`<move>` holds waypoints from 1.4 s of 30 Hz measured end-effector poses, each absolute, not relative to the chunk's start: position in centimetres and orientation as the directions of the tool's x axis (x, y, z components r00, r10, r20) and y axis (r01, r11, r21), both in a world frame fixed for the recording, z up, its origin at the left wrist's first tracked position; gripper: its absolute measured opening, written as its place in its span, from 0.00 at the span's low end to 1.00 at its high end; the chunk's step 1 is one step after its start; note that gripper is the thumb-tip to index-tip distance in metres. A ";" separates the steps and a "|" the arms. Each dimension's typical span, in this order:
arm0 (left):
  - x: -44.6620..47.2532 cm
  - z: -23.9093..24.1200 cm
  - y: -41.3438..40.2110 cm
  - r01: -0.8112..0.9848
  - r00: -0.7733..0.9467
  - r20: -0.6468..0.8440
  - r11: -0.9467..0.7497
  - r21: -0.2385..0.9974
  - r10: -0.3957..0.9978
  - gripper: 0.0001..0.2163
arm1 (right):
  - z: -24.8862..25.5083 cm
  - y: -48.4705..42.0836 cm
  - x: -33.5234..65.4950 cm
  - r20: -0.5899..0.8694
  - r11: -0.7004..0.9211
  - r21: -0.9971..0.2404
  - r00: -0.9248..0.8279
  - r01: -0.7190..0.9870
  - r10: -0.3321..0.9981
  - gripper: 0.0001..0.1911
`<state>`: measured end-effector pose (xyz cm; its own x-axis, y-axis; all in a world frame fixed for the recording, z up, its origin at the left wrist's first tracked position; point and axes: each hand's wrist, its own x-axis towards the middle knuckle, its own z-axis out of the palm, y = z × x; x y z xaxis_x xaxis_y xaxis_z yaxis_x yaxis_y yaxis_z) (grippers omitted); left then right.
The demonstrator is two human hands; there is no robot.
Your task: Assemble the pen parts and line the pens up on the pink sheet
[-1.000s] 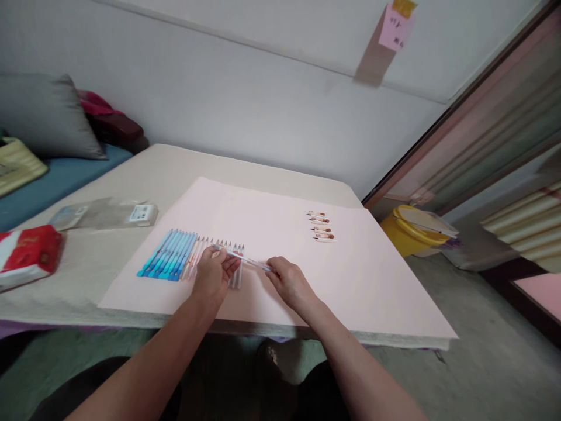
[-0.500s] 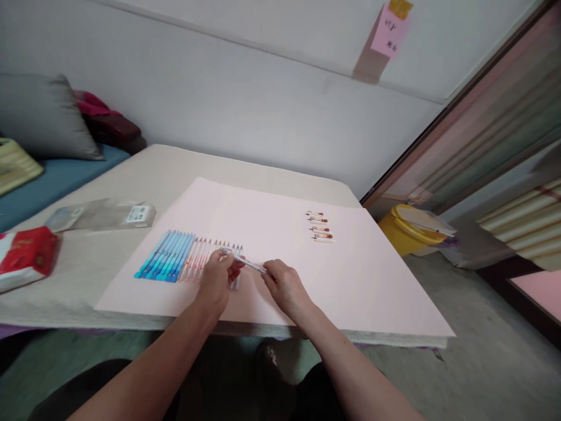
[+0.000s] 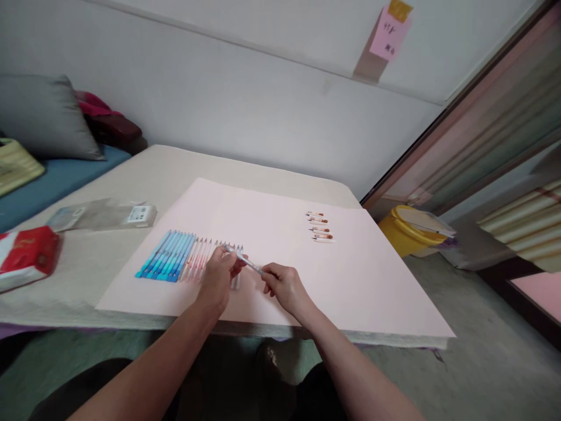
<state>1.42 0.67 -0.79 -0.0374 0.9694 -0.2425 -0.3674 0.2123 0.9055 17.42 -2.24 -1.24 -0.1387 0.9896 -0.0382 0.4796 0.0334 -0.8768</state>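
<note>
A slim whitish pen (image 3: 249, 263) is held slantwise above the pink sheet (image 3: 363, 280). My left hand (image 3: 219, 273) pinches its far left end, and my right hand (image 3: 284, 285) grips the lower right end. Beneath and beside my left hand lies a row of pens: several blue pens (image 3: 165, 257) at the left, then several pale pens with reddish marks (image 3: 193, 260). A few whitish ones with grey tips (image 3: 238, 280) end the row, partly hidden by my left hand. Further right lie several small brown-and-white pieces with dark pointed tips (image 3: 322, 230), too small to name.
Left of the sheet are clear plastic packaging (image 3: 105, 215) and a red-and-white packet (image 3: 30, 257) on the cloth-covered table (image 3: 79, 292). A yellow bin (image 3: 405, 231) stands beyond the right edge. A grey pillow (image 3: 44, 117) rests at the far left, against the wall (image 3: 219, 88).
The pen has tilted slightly, and the fingers of my right hand have shifted a little on its end. The rows on the sheet lie as before.
</note>
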 end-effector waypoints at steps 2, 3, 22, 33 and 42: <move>1.4 -0.6 0.7 -0.354 -0.039 -0.224 0.196 0.915 0.974 0.07 | -1.3 -2.2 17.3 -0.024 0.037 -0.883 -0.124 0.467 0.992 0.10; 1.5 -0.6 0.7 -0.352 -0.037 -0.216 0.190 0.917 0.976 0.07 | -1.3 -2.1 17.3 -0.011 0.042 -0.883 -0.112 0.467 0.994 0.10; 0.9 0.0 1.0 -0.418 0.108 -0.209 0.235 0.878 0.972 0.11 | -0.6 -2.0 16.6 -0.225 -0.215 -0.971 -0.095 0.107 0.970 0.05; 0.6 -0.3 1.6 -0.458 -0.098 -0.230 0.162 0.874 0.968 0.13 | -0.8 -2.5 15.6 -0.242 -0.236 -0.970 -0.130 0.058 0.962 0.05; 0.6 0.1 1.6 -0.395 -0.174 -0.219 0.136 0.909 0.960 0.12 | -1.1 -2.5 15.3 -0.204 -0.187 -0.970 -0.105 0.156 0.973 0.05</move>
<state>0.57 1.58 0.07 -0.1741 0.9601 -0.2190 -0.3952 0.1355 0.9085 15.35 -2.52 -1.13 -0.1045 0.9733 -0.2045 0.1562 -0.1870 -0.9699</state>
